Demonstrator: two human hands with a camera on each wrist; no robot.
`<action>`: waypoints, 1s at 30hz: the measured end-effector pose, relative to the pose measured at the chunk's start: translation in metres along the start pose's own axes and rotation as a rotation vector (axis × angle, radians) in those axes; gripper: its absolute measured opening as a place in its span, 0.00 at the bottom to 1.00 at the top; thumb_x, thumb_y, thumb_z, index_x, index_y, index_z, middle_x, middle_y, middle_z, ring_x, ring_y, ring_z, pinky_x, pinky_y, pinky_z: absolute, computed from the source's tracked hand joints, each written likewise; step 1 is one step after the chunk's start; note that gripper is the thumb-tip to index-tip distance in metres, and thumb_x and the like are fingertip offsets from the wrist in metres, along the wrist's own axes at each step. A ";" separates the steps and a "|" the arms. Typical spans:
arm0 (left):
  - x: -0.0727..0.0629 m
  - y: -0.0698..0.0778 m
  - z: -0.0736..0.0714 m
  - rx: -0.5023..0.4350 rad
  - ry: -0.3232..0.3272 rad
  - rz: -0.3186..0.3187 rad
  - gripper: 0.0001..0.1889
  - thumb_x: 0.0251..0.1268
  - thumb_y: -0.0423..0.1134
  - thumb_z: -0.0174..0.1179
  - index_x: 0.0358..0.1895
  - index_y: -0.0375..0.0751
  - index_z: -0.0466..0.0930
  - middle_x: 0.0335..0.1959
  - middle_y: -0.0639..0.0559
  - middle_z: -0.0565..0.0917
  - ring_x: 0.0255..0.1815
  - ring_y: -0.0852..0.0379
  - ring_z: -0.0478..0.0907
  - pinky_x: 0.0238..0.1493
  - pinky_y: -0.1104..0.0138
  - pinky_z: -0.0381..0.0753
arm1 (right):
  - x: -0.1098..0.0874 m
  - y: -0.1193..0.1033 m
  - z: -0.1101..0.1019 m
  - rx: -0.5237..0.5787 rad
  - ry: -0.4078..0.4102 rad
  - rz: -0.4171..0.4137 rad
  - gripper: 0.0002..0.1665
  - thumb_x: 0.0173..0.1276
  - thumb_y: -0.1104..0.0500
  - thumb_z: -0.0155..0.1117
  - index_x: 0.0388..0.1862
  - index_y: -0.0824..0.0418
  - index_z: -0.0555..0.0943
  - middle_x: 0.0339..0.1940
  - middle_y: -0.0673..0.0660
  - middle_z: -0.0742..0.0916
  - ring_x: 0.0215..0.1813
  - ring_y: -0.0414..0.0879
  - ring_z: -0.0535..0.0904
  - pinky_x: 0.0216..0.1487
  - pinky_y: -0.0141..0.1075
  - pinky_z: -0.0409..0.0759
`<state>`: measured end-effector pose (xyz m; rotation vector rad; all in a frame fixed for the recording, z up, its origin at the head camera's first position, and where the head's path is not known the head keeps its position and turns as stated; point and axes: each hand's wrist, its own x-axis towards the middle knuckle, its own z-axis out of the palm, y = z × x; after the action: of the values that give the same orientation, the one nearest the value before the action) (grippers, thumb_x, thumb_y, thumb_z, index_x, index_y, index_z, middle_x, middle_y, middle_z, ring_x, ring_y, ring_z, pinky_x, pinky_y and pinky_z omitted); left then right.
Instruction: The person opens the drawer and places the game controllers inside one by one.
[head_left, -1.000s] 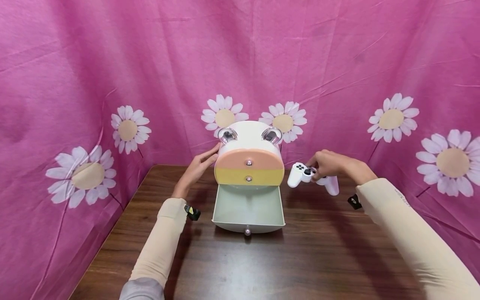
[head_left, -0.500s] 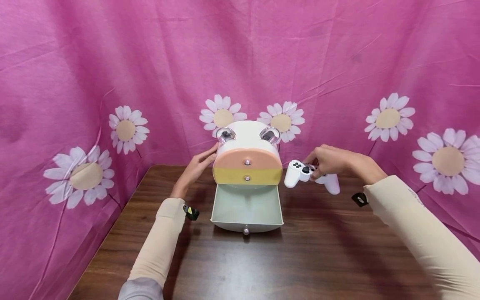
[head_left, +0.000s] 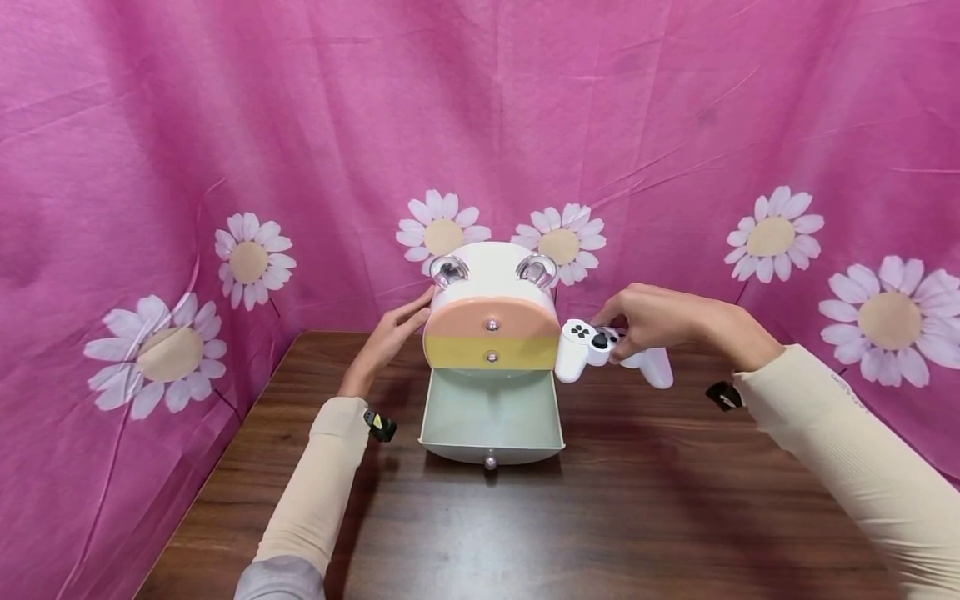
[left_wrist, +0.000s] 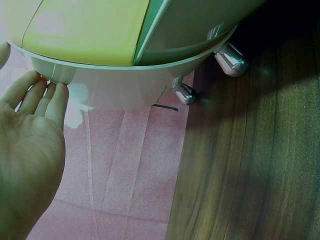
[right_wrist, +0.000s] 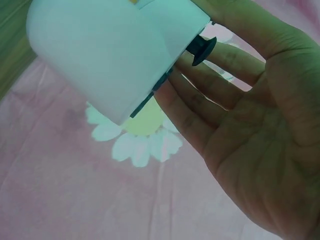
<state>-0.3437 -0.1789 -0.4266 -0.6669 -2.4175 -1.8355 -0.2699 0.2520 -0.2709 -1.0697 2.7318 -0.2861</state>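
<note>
A small frog-faced drawer box (head_left: 491, 275) stands at the table's middle, with an orange top drawer (head_left: 465, 318) and a yellow one (head_left: 457, 354) pushed in. Its pale green bottom drawer (head_left: 491, 408) is pulled out, and nothing lies inside. My left hand (head_left: 390, 342) rests its straight fingertips against the box's left side; the left wrist view shows those fingers (left_wrist: 55, 95) at the white wall. A white game controller (head_left: 573, 354) is pinched by its middle between the thumb and fingers of my right hand (head_left: 660, 317), held above the table just right of the box.
The dark wood table (head_left: 480, 533) runs under everything. A pink curtain (head_left: 480, 108) with daisies hangs close behind and along both sides. Short metallic feet (left_wrist: 231, 60) hold the box up. The open drawer's front with its knob (head_left: 491, 462) juts toward me.
My right hand has brought the controller left, closer to the box, and turned slightly. The left hand stays against the box's side, and the drawer remains out.
</note>
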 end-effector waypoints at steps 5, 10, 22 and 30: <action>-0.001 -0.001 0.000 0.000 -0.003 -0.007 0.26 0.84 0.49 0.57 0.80 0.59 0.70 0.83 0.63 0.67 0.87 0.58 0.57 0.88 0.54 0.55 | 0.006 -0.015 -0.004 -0.006 -0.011 -0.040 0.16 0.54 0.58 0.85 0.43 0.49 0.92 0.25 0.43 0.85 0.28 0.37 0.76 0.29 0.31 0.75; 0.000 -0.002 -0.001 0.000 -0.010 -0.018 0.26 0.85 0.48 0.55 0.81 0.57 0.68 0.84 0.61 0.65 0.87 0.56 0.56 0.89 0.54 0.53 | 0.014 -0.027 -0.005 -0.018 -0.024 -0.068 0.14 0.54 0.57 0.85 0.40 0.46 0.91 0.24 0.43 0.83 0.28 0.37 0.74 0.28 0.31 0.73; -0.011 0.033 0.001 -0.008 -0.040 -0.032 0.27 0.85 0.41 0.54 0.82 0.43 0.65 0.84 0.52 0.64 0.88 0.49 0.54 0.88 0.50 0.53 | 0.041 -0.054 -0.001 -0.078 -0.032 -0.173 0.17 0.52 0.58 0.85 0.42 0.55 0.91 0.24 0.45 0.81 0.28 0.37 0.71 0.30 0.33 0.72; -0.012 0.035 0.000 -0.013 -0.041 -0.031 0.27 0.86 0.42 0.54 0.82 0.44 0.65 0.84 0.53 0.64 0.88 0.50 0.55 0.89 0.51 0.53 | 0.058 -0.073 0.002 -0.100 -0.084 -0.181 0.18 0.53 0.57 0.83 0.43 0.58 0.91 0.22 0.44 0.79 0.26 0.37 0.69 0.28 0.32 0.71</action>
<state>-0.3206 -0.1751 -0.3985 -0.6793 -2.4575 -1.8682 -0.2642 0.1593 -0.2616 -1.3268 2.6038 -0.1284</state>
